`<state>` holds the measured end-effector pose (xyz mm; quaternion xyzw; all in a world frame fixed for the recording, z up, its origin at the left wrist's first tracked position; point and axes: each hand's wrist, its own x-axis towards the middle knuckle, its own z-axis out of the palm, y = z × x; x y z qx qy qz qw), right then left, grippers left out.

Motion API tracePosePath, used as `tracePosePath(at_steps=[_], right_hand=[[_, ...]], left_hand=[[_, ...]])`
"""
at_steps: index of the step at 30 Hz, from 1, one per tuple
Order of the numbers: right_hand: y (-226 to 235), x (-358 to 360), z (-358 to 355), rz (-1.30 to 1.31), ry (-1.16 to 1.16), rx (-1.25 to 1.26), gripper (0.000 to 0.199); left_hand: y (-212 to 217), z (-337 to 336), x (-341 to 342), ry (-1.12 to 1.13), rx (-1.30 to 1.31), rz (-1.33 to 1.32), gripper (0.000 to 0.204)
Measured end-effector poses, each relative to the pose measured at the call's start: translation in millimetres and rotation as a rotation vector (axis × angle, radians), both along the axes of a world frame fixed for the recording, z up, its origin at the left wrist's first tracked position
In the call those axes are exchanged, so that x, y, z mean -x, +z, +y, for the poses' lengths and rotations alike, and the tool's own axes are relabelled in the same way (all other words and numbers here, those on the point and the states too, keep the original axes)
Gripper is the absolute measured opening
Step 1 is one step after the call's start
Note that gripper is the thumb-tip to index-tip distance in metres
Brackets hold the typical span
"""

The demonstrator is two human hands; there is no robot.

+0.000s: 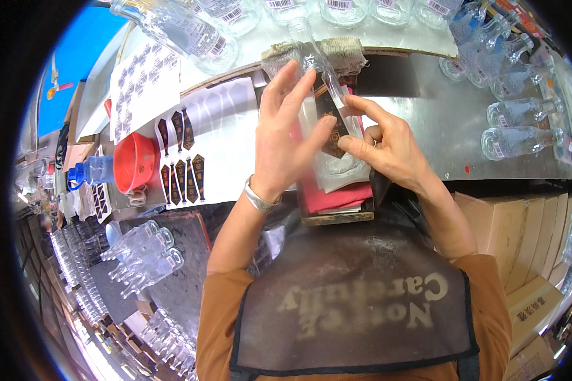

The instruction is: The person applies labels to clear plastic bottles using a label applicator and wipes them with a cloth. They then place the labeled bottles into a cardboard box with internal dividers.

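A clear glass bottle [310, 53] lies in front of me, its neck pointing away and resting on a rolled knitted cloth [346, 51]. On its upper side is a dark, pointed label [328, 114] with gold print. My left hand [283, 136] hovers over or touches the bottle's left side, fingers stretched out and slightly blurred. On the opposite side, my right hand [388, 143] has thumb and fingers curled around the bottle's right edge. Beneath the bottle is a red cloth [337, 198] on a narrow wooden stand [338, 218].
To the left, a white sheet [225, 140] holds several dark labels [180, 181]. A red bowl [135, 162] and a blue-capped bottle [95, 171] stand beyond it. Clear bottles [521, 141] lie at right; others [340, 13] line the back. Cardboard boxes [489, 219] stand at lower right.
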<state>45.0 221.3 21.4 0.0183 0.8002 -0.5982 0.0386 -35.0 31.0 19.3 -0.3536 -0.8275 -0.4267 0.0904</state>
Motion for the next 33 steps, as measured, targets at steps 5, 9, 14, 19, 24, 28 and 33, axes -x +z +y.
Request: tracePosePath(at_steps=[5,9,14,19,24,28,33], right_hand=[[-8,-2,4,-0.025,-0.022,0.187,0.062],[-12,-5,11,-0.17,0.014,0.311,0.06],[-17,-8,3,-0.053,0.005,0.256,0.055],[-15,-7,0,-0.051,-0.019,0.196,0.056],[-13,-8,-3,-0.033,-0.038,0.145,0.057],[-14,-8,-2,-0.027,-0.033,0.124,0.057],[-8,-6,-1,-0.074,-0.029,0.133,0.065]], left_hand=[[-2,-3,-2,-0.012,-0.073,-0.085,0.066],[-10,-14,-15,-0.061,-0.376,-0.604,0.07],[-17,-15,-38,-0.085,-0.482,-0.809,0.074],[-15,-9,-43,-0.102,-0.545,-0.854,0.074],[-19,-10,-41,-0.114,-0.547,-0.85,0.074],[-19,-10,-41,-0.123,-0.569,-0.867,0.074],[-20,-11,-41,-0.118,-0.563,-0.864,0.074]])
